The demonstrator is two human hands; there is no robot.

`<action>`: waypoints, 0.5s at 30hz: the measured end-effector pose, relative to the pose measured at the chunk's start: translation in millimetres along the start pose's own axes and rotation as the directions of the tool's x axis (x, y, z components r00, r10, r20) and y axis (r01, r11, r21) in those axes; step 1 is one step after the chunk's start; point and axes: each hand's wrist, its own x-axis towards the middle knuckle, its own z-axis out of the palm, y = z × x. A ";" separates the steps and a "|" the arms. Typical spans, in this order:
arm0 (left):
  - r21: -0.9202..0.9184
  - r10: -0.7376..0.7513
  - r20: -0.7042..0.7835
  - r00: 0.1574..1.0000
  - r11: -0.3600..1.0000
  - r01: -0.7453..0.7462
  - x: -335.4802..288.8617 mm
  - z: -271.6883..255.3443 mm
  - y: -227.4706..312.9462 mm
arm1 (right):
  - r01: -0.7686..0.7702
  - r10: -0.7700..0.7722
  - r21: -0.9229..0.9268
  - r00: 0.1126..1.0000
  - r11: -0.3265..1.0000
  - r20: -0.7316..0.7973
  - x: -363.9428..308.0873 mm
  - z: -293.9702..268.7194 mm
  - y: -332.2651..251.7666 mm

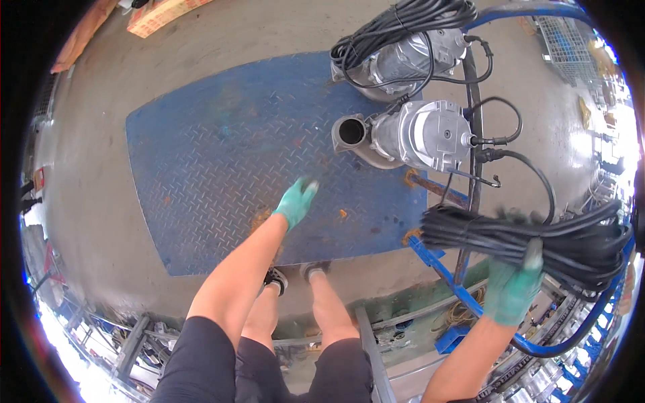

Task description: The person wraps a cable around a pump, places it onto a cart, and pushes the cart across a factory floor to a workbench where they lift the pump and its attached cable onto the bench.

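Green gloves on both hands here. Nearest to the camera, the right hand (514, 285) is clamped around a fat black cable coil (537, 238), gripping it roughly at mid-bundle from below, so the coil hangs across the palm with its long axis running left to right, a bit higher on the left end. The coil sits over the blue cart frame (443, 269) at the right edge of the view, and one strand trails up from it toward the pump.

The left hand (295, 201) is out ahead over the blue checker plate (235, 161), fingers loosely spread, holding nothing and blurred, so I can't tell if it touches the plate or floats just above it.

Further out, the nearer pump (416, 134) lies on its side on the right edge of the plate, long axis also left to right, open outlet (351, 132) facing left and its cable end facing right. So the outlet is up and to the right of the empty left hand, which is clearly the nearer of the two to it, while the cable end lies above the loaded right hand.

Beyond that, a second pump (403, 57) with its own coil piled on top, well clear of both hands
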 end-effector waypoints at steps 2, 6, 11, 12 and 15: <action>0.026 -0.136 -0.058 0.989 0.990 0.138 -47.5 -18.8 -66.7 | -0.082 0.082 0.017 0.996 0.996 0.037 -26.3 27.4 3.4; -0.004 -0.297 -0.118 0.948 0.954 0.298 -160.6 -61.9 -149.8 | 0.016 -0.007 -0.027 0.949 1.000 0.316 -43.5 92.6 36.8; -0.165 -0.534 -0.173 0.828 0.844 0.510 -280.0 -104.6 -222.0 | 0.161 -0.175 -0.280 0.984 0.946 -0.024 7.4 182.4 84.9; -0.210 -0.569 -0.176 0.803 0.819 0.534 -301.4 -110.6 -214.2 | 0.152 -0.181 -0.270 0.979 0.951 -0.088 23.7 192.7 91.0; -0.351 -0.596 -0.221 0.772 0.787 0.508 -360.9 -121.1 -230.1 | 0.104 -0.153 -0.277 0.975 0.955 -0.163 64.9 217.6 110.5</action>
